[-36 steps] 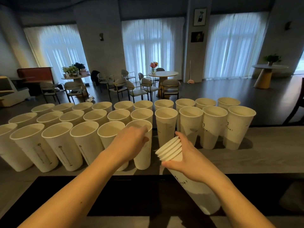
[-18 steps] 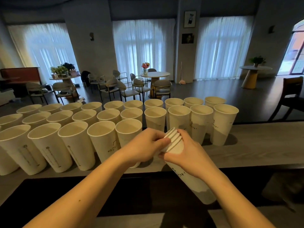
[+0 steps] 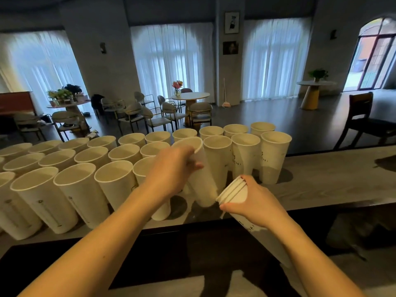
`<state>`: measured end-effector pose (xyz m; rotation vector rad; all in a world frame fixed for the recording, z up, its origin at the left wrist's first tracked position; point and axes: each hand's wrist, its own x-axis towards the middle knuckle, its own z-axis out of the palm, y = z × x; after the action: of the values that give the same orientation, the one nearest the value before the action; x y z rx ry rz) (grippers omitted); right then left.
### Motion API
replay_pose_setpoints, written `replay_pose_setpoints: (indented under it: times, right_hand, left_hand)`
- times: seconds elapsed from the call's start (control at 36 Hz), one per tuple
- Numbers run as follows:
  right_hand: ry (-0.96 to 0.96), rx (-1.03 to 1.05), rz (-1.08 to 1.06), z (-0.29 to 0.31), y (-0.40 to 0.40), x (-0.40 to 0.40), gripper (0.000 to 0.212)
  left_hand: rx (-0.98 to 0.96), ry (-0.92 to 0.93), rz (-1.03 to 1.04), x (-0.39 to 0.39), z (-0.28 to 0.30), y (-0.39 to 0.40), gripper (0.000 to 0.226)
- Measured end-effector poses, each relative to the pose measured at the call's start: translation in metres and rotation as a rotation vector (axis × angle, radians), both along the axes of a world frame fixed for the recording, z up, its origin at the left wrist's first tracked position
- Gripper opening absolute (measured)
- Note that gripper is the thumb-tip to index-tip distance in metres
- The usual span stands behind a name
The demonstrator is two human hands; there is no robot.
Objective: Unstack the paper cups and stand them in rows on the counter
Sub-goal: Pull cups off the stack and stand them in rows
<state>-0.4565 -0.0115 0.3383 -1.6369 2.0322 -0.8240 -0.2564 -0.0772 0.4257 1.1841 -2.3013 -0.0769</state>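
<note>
My left hand [image 3: 171,168] grips a single tall white paper cup [image 3: 203,185] by its upper wall, just pulled free and tilted, its base hovering beside the stack's rims. My right hand [image 3: 255,202] holds the remaining stack of nested cups [image 3: 234,192], slanted with the rims pointing up and left and the base toward me. Several upright white cups [image 3: 275,155] stand in three rows along the grey counter [image 3: 332,179], from the far left to just right of the middle.
The counter's right part holds a dark object [image 3: 385,163] at the edge of view. A black lower ledge [image 3: 150,249] runs in front of the counter. Beyond it lie a dark chair [image 3: 364,121], round tables and more chairs.
My left hand left the front-row cup, met the stack, and pulled one cup out up and to the left. The stack in my right hand shifted slightly right.
</note>
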Motion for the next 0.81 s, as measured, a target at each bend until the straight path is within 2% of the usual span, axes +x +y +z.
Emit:
replay_pose_setpoints:
  times: [0.11,0.17,0.36,0.47,0.56,0.61,0.67,0.72,0.81]
  right_hand:
    - [-0.033,-0.014,-0.026,-0.001,-0.001,0.002,0.108]
    - [-0.062,-0.024,-0.023,0.001,-0.001,0.004,0.109]
    - [-0.129,-0.087,-0.005,0.002,-0.001,0.007,0.108]
    - [-0.152,-0.113,0.005,0.002,-0.002,0.007,0.109]
    - [-0.151,-0.145,-0.003,0.004,-0.003,0.005,0.111]
    - [-0.149,-0.155,-0.004,0.005,-0.002,0.003,0.112]
    - [-0.152,-0.174,0.003,0.007,-0.001,0.001,0.108]
    - [-0.153,-0.204,0.012,0.01,0.001,0.0,0.102]
    - [-0.162,-0.236,0.024,0.015,0.008,-0.003,0.097]
  left_hand:
    - [-0.035,-0.297,0.001,-0.011,-0.022,-0.006,0.027]
    - [-0.076,-0.361,0.023,-0.012,-0.031,-0.011,0.031]
    - [-0.126,-0.303,0.029,-0.009,-0.043,-0.019,0.03]
    - [-0.125,-0.2,0.002,-0.01,-0.041,-0.019,0.047]
    - [-0.236,-0.065,-0.017,-0.013,-0.035,-0.013,0.065]
    - [-0.331,-0.012,-0.057,-0.02,-0.03,-0.004,0.06]
    - [-0.228,0.059,-0.107,-0.029,-0.022,0.009,0.05]
    - [0.037,0.084,-0.169,-0.04,-0.014,0.02,0.041]
    - [0.403,-0.025,-0.302,-0.055,-0.006,0.026,0.033]
